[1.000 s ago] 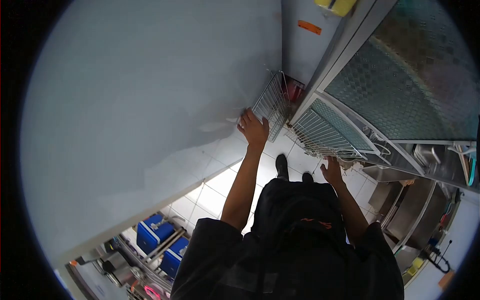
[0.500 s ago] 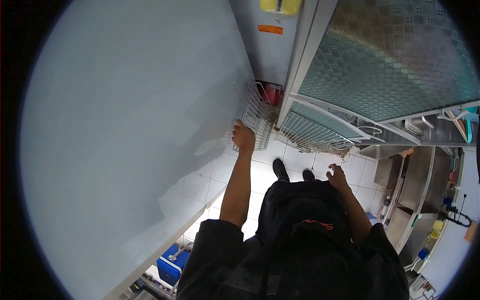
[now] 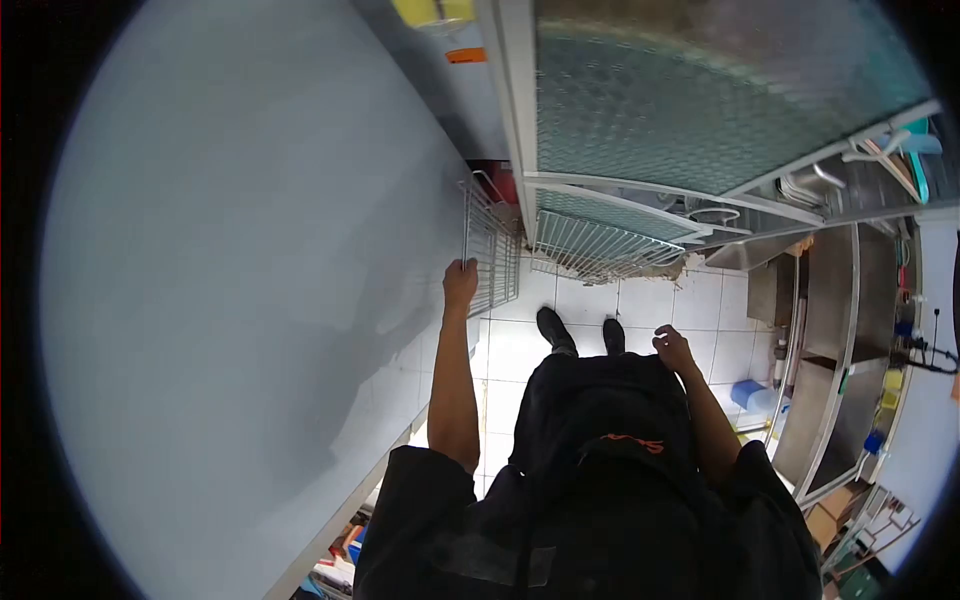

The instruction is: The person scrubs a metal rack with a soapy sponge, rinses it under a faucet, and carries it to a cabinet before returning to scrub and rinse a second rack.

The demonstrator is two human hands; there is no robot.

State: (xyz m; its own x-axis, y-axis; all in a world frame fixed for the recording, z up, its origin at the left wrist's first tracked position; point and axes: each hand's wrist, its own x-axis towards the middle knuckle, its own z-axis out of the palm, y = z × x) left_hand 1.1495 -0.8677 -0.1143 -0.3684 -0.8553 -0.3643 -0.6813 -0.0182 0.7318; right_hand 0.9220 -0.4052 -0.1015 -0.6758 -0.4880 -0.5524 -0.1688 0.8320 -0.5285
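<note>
My left hand (image 3: 461,282) is closed on the near edge of a wire rack (image 3: 490,250), which stands beside a large pale grey panel (image 3: 250,220). My right hand (image 3: 674,349) hangs in the air over the tiled floor, its fingers apart and slightly curled, with nothing in it. A second wire rack (image 3: 605,243) lies below the patterned glass panels (image 3: 690,100), ahead of my feet. Behind the first rack, a red object (image 3: 502,182) is partly hidden.
Metal shelving (image 3: 835,340) and pipes run along the right. A blue and clear container (image 3: 752,396) stands on the white tiles (image 3: 640,298) at the right. A framed glass cabinet rises ahead. Boxes (image 3: 828,518) sit at the lower right.
My left hand has closed on the rack's edge, and the rack's near side has swung into a different angle. The view has turned, so the glass panels appear farther left.
</note>
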